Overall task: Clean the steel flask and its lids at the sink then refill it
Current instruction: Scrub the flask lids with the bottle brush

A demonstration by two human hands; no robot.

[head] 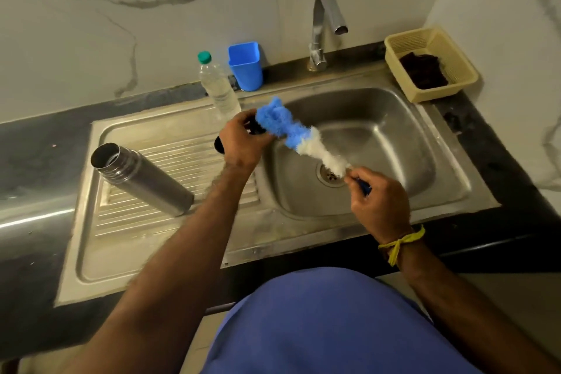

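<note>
Steel flask [141, 179] lies open-mouthed on the drainboard [170, 231], well left of my hands. My left hand [243, 143] grips a dark lid [254, 127] against the brush [299, 138] head. My right hand [379, 200] grips the brush handle over the sink [409, 130].

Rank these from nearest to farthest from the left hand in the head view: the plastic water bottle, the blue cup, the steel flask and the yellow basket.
From the left hand:
1. Plastic water bottle, just behind the hand.
2. Blue cup and steel flask: too close to call; the cup stands by the wall, the flask on the drainboard to the left.
3. Yellow basket, far right corner.
</note>
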